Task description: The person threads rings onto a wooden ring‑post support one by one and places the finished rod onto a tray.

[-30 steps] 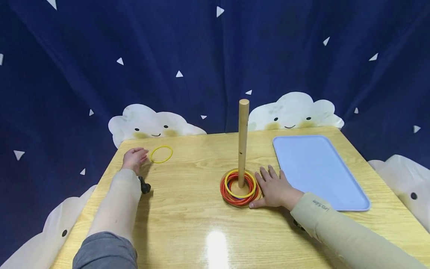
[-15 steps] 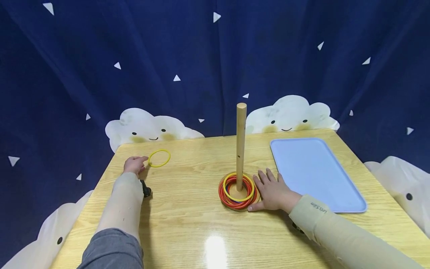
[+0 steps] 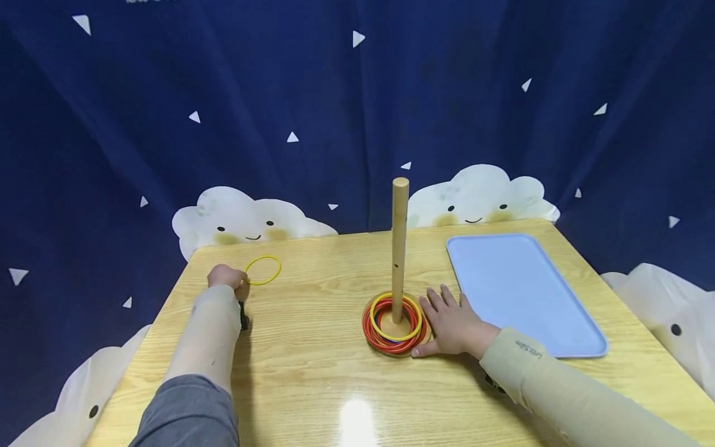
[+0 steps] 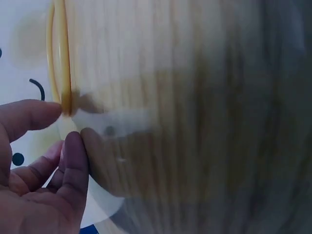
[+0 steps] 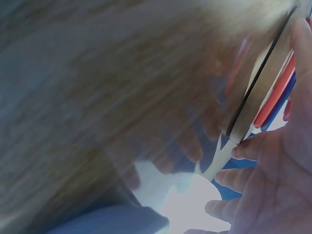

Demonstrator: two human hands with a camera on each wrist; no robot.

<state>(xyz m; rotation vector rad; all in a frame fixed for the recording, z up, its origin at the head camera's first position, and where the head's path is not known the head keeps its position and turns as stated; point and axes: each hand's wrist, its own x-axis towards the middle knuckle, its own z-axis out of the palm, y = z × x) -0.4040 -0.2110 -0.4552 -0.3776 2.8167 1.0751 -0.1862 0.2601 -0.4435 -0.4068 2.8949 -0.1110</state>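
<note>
A yellow ring point(image 3: 264, 270) lies flat on the table at the back left. My left hand point(image 3: 225, 275) is at its left edge. In the left wrist view, the thumb tip point(image 4: 54, 111) is right at the near end of this ring point(image 4: 64, 58), with a gap between thumb and fingertips. A wooden peg point(image 3: 399, 248) stands upright on a round base point(image 3: 429, 336). Several red rings point(image 3: 371, 335), a yellow ring point(image 3: 418, 334) on top and some blue lie around its foot. My right hand point(image 3: 457, 326) rests with spread fingers against the base's right side.
A light blue tray point(image 3: 519, 292) lies to the right of the peg, beside my right hand. Behind the wooden table point(image 3: 313, 372) hangs a dark blue curtain point(image 3: 279, 74) with white triangles and clouds.
My left hand has come down to the yellow ring's left edge, its fingers drawing closer together. The ring and my right hand stay in place while the head view tilts up slightly.
</note>
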